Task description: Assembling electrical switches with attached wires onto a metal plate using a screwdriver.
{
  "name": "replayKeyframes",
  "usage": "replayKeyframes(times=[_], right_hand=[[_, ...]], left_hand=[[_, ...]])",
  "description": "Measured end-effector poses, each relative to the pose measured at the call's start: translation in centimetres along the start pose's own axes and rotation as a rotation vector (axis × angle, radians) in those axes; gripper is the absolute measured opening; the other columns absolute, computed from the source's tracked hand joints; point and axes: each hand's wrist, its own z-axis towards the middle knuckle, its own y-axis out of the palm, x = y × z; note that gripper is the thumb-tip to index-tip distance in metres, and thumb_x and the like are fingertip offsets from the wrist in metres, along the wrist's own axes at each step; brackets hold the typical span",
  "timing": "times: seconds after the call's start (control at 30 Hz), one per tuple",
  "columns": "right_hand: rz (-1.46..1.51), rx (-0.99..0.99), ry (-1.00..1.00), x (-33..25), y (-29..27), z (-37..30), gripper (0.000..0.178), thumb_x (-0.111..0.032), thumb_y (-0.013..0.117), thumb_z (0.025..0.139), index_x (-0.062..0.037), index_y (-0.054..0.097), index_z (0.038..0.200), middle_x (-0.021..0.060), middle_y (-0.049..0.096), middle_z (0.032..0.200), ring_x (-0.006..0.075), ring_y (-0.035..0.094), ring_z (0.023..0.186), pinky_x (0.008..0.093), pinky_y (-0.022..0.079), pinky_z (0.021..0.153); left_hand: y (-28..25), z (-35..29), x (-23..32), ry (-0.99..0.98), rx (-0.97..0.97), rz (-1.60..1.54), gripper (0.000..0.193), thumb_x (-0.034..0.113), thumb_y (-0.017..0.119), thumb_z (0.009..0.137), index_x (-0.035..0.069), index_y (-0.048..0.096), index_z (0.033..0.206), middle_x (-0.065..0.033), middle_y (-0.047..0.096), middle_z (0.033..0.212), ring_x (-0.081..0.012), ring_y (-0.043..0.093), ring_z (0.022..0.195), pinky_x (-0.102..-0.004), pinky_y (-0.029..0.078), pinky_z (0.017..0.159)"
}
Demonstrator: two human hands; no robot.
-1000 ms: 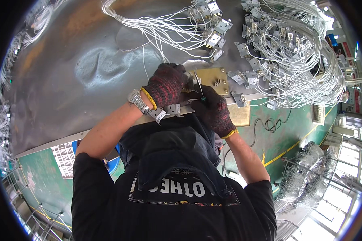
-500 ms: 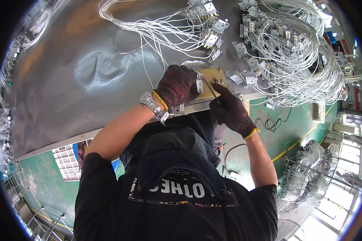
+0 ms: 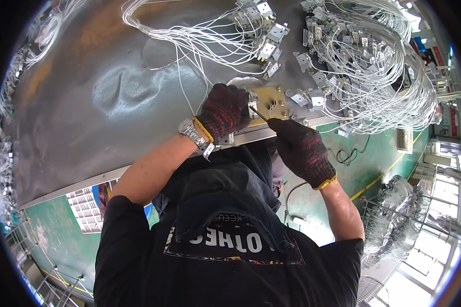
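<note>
The left hand (image 3: 223,110) and right hand (image 3: 303,149) wear red-flecked black gloves (image 3: 312,156) with yellow cuffs (image 3: 327,182); at the latter's eleven o'clock lies a brass-coloured plate (image 3: 264,95), at two, white wires (image 3: 394,102).

The right hand (image 3: 305,149) hides the rear of the thin tool (image 3: 259,113).

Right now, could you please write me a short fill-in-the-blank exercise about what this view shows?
1. On the left hand and right hand, the gloves have cuffs coloured ____.
2. The thin tool at the brass-coloured plate is held in the ____ hand.
3. The wristwatch is on the ____ wrist.
4. The floor is mainly ____.

Missing words: yellow; right; left; green.
</note>
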Motion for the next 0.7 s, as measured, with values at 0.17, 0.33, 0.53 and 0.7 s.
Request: replayKeyframes(times=[0.17, 0.33, 0.53, 0.7], right_hand=[[-0.234, -0.045, 0.07, -1.1, -0.3, 0.1, 0.034, -0.003, 0.065, 0.086, -0.0077, 0.071, 0.12, 0.0172, 0.073, 0.109, 0.0377, 0.071, 0.098, 0.0442, 0.058, 0.083], [-0.281, -0.049, 0.082, -1.4, -0.1, 0.6, 0.036, -0.003, 0.066, 0.085, -0.0081, 0.071, 0.12, 0.017, 0.073, 0.109, 0.0369, 0.071, 0.099, 0.0441, 0.059, 0.084], [-0.252, 0.026, 0.069, -0.4, 0.8, 0.5, 0.035, -0.003, 0.068, 0.084, -0.0061, 0.072, 0.118, 0.0173, 0.074, 0.11, 0.0366, 0.072, 0.101, 0.0429, 0.059, 0.086], [-0.138, 0.017, 0.057, 0.0, 0.1, 0.6, 0.033, -0.006, 0.069, 0.085, -0.0045, 0.074, 0.118, 0.0188, 0.075, 0.111, 0.0362, 0.072, 0.102, 0.0421, 0.058, 0.09]], left_hand=[[0.2, 0.0, -0.1, 0.009, 0.04, -0.045, 0.039, 0.025, 0.081, 0.069, 0.017, 0.076, 0.107, -0.0114, 0.074, 0.09, -0.0323, 0.071, 0.085, -0.0448, 0.057, 0.082], [0.4, 0.4, -0.6, -0.027, -0.048, 0.022, 0.042, 0.032, 0.081, 0.07, 0.016, 0.075, 0.109, -0.0109, 0.074, 0.092, -0.0313, 0.071, 0.087, -0.0455, 0.056, 0.081], [0.8, 0.9, -0.3, -0.033, -0.043, 0.095, 0.038, 0.037, 0.079, 0.071, 0.018, 0.074, 0.103, -0.0092, 0.073, 0.089, -0.0298, 0.07, 0.087, -0.0458, 0.052, 0.076], [1.9, 0.5, -0.3, -0.014, -0.017, 0.085, 0.034, 0.037, 0.08, 0.071, 0.018, 0.073, 0.098, -0.0073, 0.073, 0.089, -0.0294, 0.071, 0.089, -0.0462, 0.053, 0.074]])
